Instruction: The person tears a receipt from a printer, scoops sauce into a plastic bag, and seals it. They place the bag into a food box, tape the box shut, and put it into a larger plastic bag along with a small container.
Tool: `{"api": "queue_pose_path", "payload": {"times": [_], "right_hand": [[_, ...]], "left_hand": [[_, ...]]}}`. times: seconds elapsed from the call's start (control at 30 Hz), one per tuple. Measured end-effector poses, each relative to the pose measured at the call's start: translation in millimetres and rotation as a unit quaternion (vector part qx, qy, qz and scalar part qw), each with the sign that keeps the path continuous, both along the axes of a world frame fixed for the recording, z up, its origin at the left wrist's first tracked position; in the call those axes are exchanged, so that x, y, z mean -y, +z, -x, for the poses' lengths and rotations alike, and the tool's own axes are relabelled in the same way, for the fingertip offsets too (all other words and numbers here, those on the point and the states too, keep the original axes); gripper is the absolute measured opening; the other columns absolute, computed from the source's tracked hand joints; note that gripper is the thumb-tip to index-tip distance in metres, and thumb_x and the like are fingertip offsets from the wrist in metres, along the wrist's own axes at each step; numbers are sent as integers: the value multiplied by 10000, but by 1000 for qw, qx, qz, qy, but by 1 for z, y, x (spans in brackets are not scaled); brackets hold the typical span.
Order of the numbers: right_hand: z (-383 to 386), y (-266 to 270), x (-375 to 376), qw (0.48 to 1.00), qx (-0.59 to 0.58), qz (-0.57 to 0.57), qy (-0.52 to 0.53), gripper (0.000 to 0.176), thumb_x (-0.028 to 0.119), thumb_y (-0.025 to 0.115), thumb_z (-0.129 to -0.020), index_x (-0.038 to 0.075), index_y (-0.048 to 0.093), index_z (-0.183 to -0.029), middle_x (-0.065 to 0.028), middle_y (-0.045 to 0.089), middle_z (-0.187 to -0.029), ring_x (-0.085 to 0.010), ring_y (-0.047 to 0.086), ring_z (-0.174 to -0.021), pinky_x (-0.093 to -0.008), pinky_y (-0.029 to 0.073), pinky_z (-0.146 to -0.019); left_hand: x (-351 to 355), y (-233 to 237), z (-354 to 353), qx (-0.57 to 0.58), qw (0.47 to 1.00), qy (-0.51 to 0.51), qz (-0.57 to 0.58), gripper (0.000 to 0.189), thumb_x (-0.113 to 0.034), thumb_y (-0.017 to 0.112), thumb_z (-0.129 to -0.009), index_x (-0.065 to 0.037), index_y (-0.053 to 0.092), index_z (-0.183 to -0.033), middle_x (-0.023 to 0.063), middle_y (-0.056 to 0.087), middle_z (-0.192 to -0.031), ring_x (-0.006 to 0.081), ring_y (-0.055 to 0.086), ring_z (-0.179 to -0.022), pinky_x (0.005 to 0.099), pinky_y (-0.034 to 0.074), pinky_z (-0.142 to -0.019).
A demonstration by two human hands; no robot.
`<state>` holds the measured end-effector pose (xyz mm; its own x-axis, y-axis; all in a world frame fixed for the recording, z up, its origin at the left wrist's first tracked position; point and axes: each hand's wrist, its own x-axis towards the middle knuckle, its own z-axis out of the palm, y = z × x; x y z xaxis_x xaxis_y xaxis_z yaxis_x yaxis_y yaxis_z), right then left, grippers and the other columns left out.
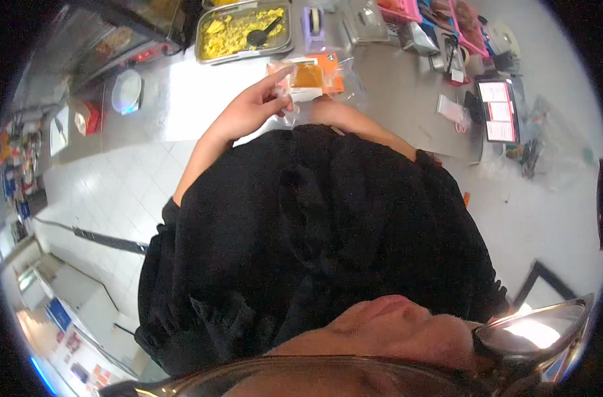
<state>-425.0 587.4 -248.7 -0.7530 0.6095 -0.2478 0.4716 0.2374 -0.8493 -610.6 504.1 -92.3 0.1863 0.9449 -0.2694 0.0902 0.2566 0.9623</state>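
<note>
My left hand [254, 106] is raised in front of my chest and pinches the edge of a clear plastic bag [295, 99]. An orange packet [318, 74] with a white label lies inside the bag. My right forearm [364, 126] reaches in from the right, and my right hand [324, 107] sits just under the bag. The bag and my black shirt hide its fingers, so its grip cannot be made out. The bag hangs over a grey counter [394, 92].
At the back of the counter stands a metal tray of yellow food [238, 36] with a black spoon. To its right are a purple tape dispenser [312, 23], a metal container [365, 20] and pink baskets [407, 10]. A red-framed screen [496, 109] is at the right. A white tiled floor [116, 192] lies to the left.
</note>
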Motion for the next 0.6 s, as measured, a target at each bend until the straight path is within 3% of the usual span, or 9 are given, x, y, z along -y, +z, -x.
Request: {"api": "queue_pose_path", "payload": {"times": [0.07, 0.13, 0.23, 0.33, 0.4, 0.43, 0.5, 0.53, 0.6], "right_hand": [[-15, 10, -12, 981, 102, -138, 95, 520, 526, 463, -915, 90, 617, -1152, -162, 660, -1017, -351, 631, -926, -435, 490, -855], [-35, 62, -34, 940, 249, -126, 199, 495, 490, 434, -942, 68, 630, -1110, -184, 668, -916, -370, 628, -871, -455, 492, -822], [-73, 188, -27, 950, 261, -166, 43, 472, 463, 440, -958, 51, 640, -1072, -170, 670, -913, -339, 639, -836, -440, 500, -765], [-149, 207, -48, 963, -129, -236, 6, 380, 383, 515, -943, 44, 637, -1064, -155, 673, -920, -299, 648, -824, -400, 503, -750], [-228, 203, -63, 949, -99, -272, -126, 332, 330, 550, -928, 40, 632, -1065, -149, 674, -932, -272, 649, -828, -374, 502, -753], [-273, 199, -67, 936, -91, -285, -185, 309, 304, 567, -920, 38, 629, -1065, -146, 674, -938, -258, 649, -829, -361, 501, -754], [-368, 226, -59, 916, 123, -221, -310, 326, 315, 546, -913, 58, 643, -1088, -142, 668, -1042, -331, 627, -961, -381, 493, -836], [-433, 191, -58, 870, 236, -263, -344, 357, 325, 566, -877, 47, 640, -1088, -158, 661, -1060, -346, 620, -983, -398, 490, -853], [-574, 122, -56, 801, 430, -196, -368, 322, 283, 554, -843, 22, 666, -993, -206, 659, -1015, -369, 619, -983, -444, 482, -862]], "left_hand": [[-6, 4, -3, 29, 997, 64, 34, 574, -61, 514, -932, -85, 305, -1466, 56, 619, -939, 119, 582, -869, 288, 487, -811], [-20, -4, 12, 86, 989, 117, 24, 604, -102, 498, -895, -80, 305, -1467, 39, 604, -960, 132, 580, -866, 295, 490, -810], [-50, -16, 40, 134, 977, 164, -5, 550, -143, 495, -906, -49, 363, -1432, -19, 516, -814, 68, 474, -721, 219, 433, -699], [-72, -15, 59, 10, 983, 180, -35, 420, -179, 525, -935, -7, 513, -1318, 6, 553, -840, 76, 508, -760, 223, 442, -735], [-81, 0, 48, -180, 959, 211, -54, 422, -241, 518, -961, 13, 518, -1299, 48, 591, -919, 115, 557, -849, 238, 454, -818], [-84, 2, 45, -280, 919, 228, -157, 418, -256, 510, -969, 12, 522, -1291, 64, 597, -960, 128, 565, -895, 239, 450, -849], [-86, 35, 31, -398, 821, 287, -291, 392, -254, 498, -981, -3, 532, -1280, 69, 595, -997, 128, 561, -918, 229, 446, -849], [-88, 48, 16, -423, 779, 327, -328, 368, -236, 494, -985, -16, 537, -1277, 58, 587, -992, 115, 548, -895, 218, 445, -818], [-95, 61, -25, -333, 820, 352, -305, 345, -207, 483, -988, -26, 538, -1276, 43, 577, -984, 105, 526, -864, 223, 439, -785]]}}
